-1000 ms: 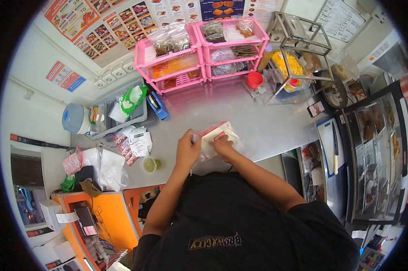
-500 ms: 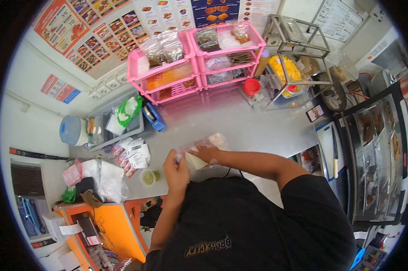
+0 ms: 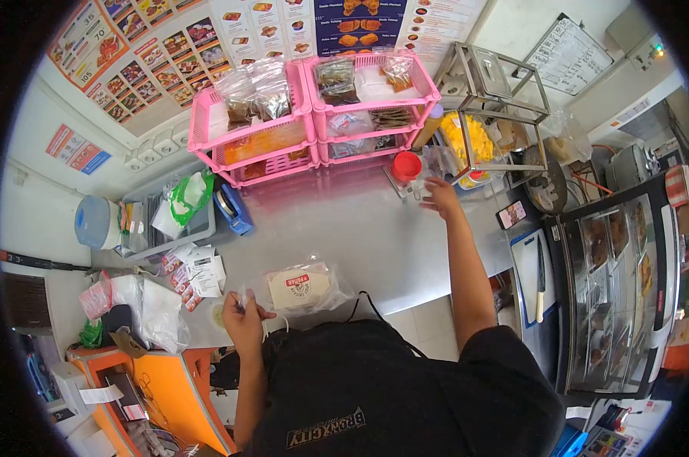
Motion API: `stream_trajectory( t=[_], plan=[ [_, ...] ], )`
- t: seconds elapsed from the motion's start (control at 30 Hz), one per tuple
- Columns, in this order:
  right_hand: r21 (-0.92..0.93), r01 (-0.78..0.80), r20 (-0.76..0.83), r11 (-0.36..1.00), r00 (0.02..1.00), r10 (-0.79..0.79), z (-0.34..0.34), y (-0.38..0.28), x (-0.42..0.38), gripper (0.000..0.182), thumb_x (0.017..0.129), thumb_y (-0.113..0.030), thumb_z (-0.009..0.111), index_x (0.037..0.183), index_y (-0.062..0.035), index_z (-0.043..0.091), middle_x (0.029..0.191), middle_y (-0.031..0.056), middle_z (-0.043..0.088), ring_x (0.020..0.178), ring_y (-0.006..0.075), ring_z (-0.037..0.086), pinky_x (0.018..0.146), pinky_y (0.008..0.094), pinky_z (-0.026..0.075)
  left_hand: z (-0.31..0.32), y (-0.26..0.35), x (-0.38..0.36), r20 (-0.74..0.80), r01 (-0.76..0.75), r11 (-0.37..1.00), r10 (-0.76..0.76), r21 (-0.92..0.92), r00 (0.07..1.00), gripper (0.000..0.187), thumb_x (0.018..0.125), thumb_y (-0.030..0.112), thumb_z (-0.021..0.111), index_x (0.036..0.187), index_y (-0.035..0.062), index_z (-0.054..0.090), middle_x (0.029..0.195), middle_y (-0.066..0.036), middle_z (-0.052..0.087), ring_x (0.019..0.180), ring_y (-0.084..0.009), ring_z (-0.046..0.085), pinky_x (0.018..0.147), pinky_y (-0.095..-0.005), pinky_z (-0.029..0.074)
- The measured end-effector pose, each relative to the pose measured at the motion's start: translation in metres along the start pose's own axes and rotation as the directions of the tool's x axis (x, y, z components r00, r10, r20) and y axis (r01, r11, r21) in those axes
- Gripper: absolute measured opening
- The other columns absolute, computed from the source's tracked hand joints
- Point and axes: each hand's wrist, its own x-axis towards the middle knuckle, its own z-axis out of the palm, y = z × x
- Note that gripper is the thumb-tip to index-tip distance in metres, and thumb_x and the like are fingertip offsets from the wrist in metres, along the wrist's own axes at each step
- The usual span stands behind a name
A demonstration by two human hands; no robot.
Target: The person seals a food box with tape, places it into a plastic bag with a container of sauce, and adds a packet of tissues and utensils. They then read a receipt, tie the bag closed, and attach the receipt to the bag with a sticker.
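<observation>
My left hand [image 3: 247,321] is closed on the gathered left end of a clear plastic bag [image 3: 335,295] at the counter's front edge. Inside the bag lies a cream-coloured packet [image 3: 302,290] with a red and black print. My right hand [image 3: 440,199] is stretched far out over the counter, its fingers apart and holding nothing that I can see. Closest to it are a red bowl [image 3: 407,165] and a small flat metallic object [image 3: 417,188] below the bowl. A cup of green liquid [image 3: 219,315] is partly hidden behind my left hand.
Pink stacked trays [image 3: 253,164] hold bagged goods at the back. A metal rack [image 3: 504,164] stands right, near a phone [image 3: 511,215]. A knife [image 3: 541,282] lies on a cutting board beside a glass display case [image 3: 615,282]. A blue tape dispenser [image 3: 233,209] sits left.
My right hand has left the bag and reached right and forward toward the red bowl. My left hand still grips the bag, now lower and further left, and the packet's print shows.
</observation>
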Motion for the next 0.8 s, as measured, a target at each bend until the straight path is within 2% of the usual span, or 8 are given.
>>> stream_trajectory(
  t=[0.2,0.27,0.3,0.33,0.37,0.53,0.63,0.8],
  plan=[
    [0.517,0.051,-0.214,0.854,0.974,0.071,-0.030,0.082,0.160,0.037,0.093,-0.022,0.065,0.128,-0.0106,0.058,0.119,0.0131,0.065,0.087,0.0334,0.071,0.064,0.0426,0.060,-0.018,0.004,0.004,0.127,-0.155,0.913,0.115,0.376,0.985,0.025,0.100,0.012,0.064,0.084,0.0038,0.047,0.063,0.000,0.047,0.055,-0.0068,0.055,0.052,-0.0254,0.053],
    [0.454,0.343,-0.349,0.822,0.918,-0.190,-0.048,0.105,0.204,0.036,0.087,-0.029,0.071,0.114,-0.0083,0.058,0.084,0.0113,0.063,0.085,0.0259,0.071,0.061,0.0381,0.055,-0.037,0.018,0.003,0.099,-0.056,0.850,0.005,0.525,0.995,0.022,0.094,0.014,0.072,0.094,0.0020,0.053,0.073,-0.005,0.055,0.067,-0.0121,0.062,0.062,-0.0283,0.053],
    [-0.249,0.307,-0.381,0.918,0.840,-0.385,-0.038,0.077,0.167,0.028,0.093,-0.030,0.067,0.107,-0.0077,0.059,0.088,0.0120,0.064,0.083,0.0269,0.069,0.065,0.0359,0.055,-0.039,0.034,-0.002,0.269,-0.205,0.783,0.050,0.587,0.962,0.027,0.091,0.016,0.075,0.104,0.0022,0.056,0.087,-0.010,0.059,0.082,-0.0187,0.064,0.073,-0.0324,0.053],
    [0.459,0.633,-0.489,0.623,0.766,-0.417,-0.008,0.048,0.127,0.023,0.099,-0.027,0.062,0.111,-0.0070,0.061,0.091,0.0103,0.066,0.082,0.0218,0.067,0.067,0.0336,0.054,-0.041,0.052,-0.006,0.432,-0.350,0.702,0.066,0.620,0.899,0.036,0.088,0.018,0.078,0.114,0.0024,0.058,0.102,-0.014,0.063,0.097,-0.0254,0.066,0.084,-0.0365,0.054],
    [0.249,0.633,-0.548,0.733,0.716,-0.433,0.016,0.011,0.064,0.025,0.102,-0.023,0.056,0.116,-0.0042,0.064,0.098,0.0085,0.069,0.081,0.0176,0.065,0.066,0.0296,0.050,-0.045,0.071,-0.010,0.380,-0.325,0.696,0.081,0.640,0.922,0.036,0.088,0.018,0.078,0.114,0.0024,0.058,0.102,-0.014,0.063,0.097,-0.0254,0.066,0.084,-0.0365,0.054],
    [0.130,0.545,0.296,0.828,0.776,-0.557,0.131,-0.062,-0.169,0.031,0.099,-0.026,0.061,0.090,0.0009,0.076,0.089,0.0104,0.075,0.086,0.0159,0.066,0.076,0.0292,0.049,-0.018,0.135,-0.004,0.489,-0.559,0.612,0.301,0.560,0.819,0.072,0.081,0.025,0.083,0.143,0.0081,0.051,0.139,-0.020,0.054,0.135,-0.0378,0.048,0.109,-0.0411,0.043],
    [0.010,0.670,0.853,0.743,0.382,-0.357,0.168,-0.096,-0.246,0.022,0.097,-0.020,0.066,0.089,-0.0030,0.076,0.092,0.0108,0.075,0.086,0.0161,0.070,0.080,0.0327,0.055,0.021,0.119,0.025,0.593,-0.666,0.615,0.369,0.421,0.716,0.070,0.083,0.021,0.081,0.144,0.0082,0.050,0.136,-0.020,0.056,0.126,-0.0375,0.055,0.105,-0.0423,0.046],
    [0.005,0.300,-0.154,0.954,0.943,-0.296,0.067,-0.062,-0.095,0.036,0.102,-0.020,0.055,0.135,-0.0076,0.061,0.120,0.0116,0.071,0.088,0.0237,0.073,0.067,0.0336,0.056,0.015,0.112,0.038,0.680,-0.567,0.785,0.275,0.250,0.680,0.061,0.087,0.007,0.074,0.144,0.0048,0.052,0.124,-0.018,0.067,0.094,-0.0256,0.071,0.087,-0.0366,0.055]
  ],
)
